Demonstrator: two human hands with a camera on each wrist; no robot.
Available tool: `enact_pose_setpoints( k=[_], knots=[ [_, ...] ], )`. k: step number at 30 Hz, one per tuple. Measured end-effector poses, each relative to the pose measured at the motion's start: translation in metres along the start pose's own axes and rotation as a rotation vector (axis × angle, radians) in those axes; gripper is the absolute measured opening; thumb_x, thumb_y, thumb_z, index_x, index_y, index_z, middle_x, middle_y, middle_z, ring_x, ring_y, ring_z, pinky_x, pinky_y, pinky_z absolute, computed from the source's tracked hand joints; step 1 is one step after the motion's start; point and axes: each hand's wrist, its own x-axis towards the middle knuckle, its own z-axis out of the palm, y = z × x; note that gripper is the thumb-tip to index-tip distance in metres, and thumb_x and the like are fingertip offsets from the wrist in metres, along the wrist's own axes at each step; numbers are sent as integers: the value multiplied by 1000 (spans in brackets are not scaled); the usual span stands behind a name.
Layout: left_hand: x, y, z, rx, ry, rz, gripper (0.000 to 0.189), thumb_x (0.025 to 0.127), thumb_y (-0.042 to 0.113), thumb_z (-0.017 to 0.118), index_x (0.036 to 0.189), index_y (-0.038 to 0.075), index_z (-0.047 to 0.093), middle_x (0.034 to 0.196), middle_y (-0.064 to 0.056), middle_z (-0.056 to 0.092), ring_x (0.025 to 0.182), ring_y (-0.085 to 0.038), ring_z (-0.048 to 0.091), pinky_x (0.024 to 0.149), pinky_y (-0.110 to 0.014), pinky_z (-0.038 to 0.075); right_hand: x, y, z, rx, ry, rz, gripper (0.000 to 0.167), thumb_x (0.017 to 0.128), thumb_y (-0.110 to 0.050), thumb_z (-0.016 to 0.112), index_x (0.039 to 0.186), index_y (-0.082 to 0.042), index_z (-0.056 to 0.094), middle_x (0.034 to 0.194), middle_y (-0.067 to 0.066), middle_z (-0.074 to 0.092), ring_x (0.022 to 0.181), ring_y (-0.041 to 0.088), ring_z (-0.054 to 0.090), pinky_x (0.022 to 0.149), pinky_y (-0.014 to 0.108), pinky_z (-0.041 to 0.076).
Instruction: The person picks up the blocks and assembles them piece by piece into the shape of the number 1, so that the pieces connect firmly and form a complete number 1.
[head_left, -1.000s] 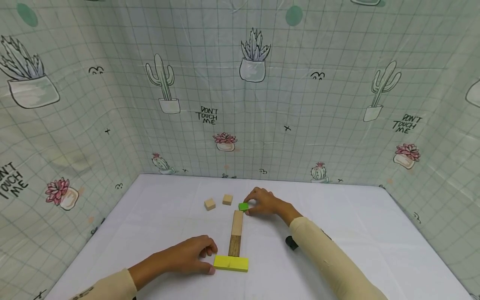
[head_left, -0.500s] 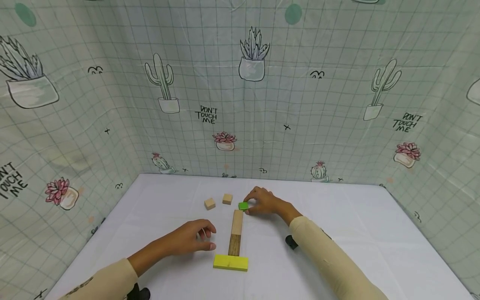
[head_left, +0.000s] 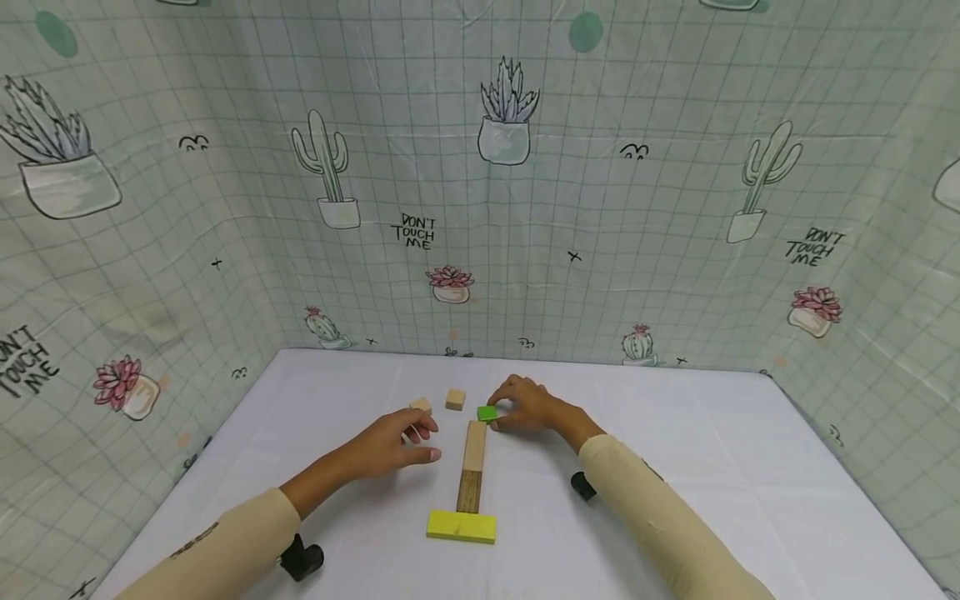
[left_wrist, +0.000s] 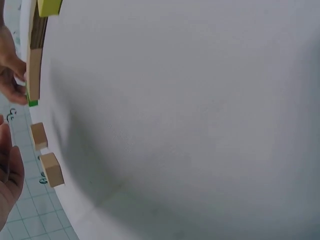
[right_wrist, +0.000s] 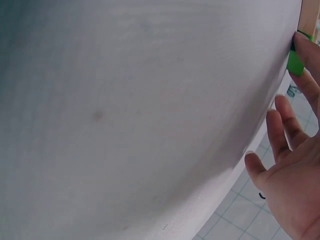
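My right hand point(head_left: 528, 406) pinches a small green block point(head_left: 487, 413) between thumb and index finger at the far end of a row of blocks. That row has a pale wooden block point(head_left: 474, 444), then a darker brown wooden block point(head_left: 469, 492), then a yellow block point(head_left: 461, 527) lying crosswise at the near end. My left hand point(head_left: 386, 446) is left of the row, fingers relaxed and holding nothing. Its fingertips partly cover one pale wooden cube point(head_left: 421, 405) in the head view. Another pale cube point(head_left: 455, 399) sits between it and the green block.
A white cloth point(head_left: 675, 467) covers the table. Behind it and at both sides hangs a patterned curtain point(head_left: 525, 208). Black wrist cameras point(head_left: 302, 558) sit under the forearms.
My left hand has left the yellow block and moved away from me toward the pale cubes. The right hand and the green block have stayed in place.
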Motion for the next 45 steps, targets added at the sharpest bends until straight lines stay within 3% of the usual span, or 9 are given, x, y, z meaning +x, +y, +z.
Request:
enact_pose_setpoints(
  k=[13, 23, 34, 45],
  knots=[
    [32, -6, -5, 66, 44, -33, 41, 89, 29, 77, 118, 2, 62, 103, -9, 62, 99, -21, 58, 90, -39, 51, 0, 2, 2, -1, -1, -1, 36, 86, -35, 78, 119, -22, 72, 125, 5, 57, 125, 29, 50, 103, 56, 39],
    [56, -7, -14, 73, 60, -122, 41, 89, 26, 77, 120, 3, 62, 108, -11, 62, 99, -18, 56, 88, -38, 50, -3, -3, 0, -9, 7, 4, 36, 86, -33, 79, 119, -20, 73, 123, 5, 58, 123, 28, 51, 101, 55, 41],
    [71, -16, -18, 194, 20, -110, 44, 91, 29, 75, 123, 2, 62, 114, -12, 63, 107, -25, 58, 95, -44, 51, -4, -4, 0, 2, 19, -11, 37, 86, -32, 79, 120, -18, 72, 124, 7, 58, 123, 29, 51, 99, 56, 41],
    [91, -23, -10, 245, -18, -135, 47, 88, 33, 78, 123, 6, 63, 116, -8, 64, 108, -22, 59, 98, -43, 50, -4, -2, 0, 1, 1, 18, 37, 87, -34, 78, 122, -21, 72, 126, 5, 56, 125, 28, 49, 103, 56, 39]
  ],
)
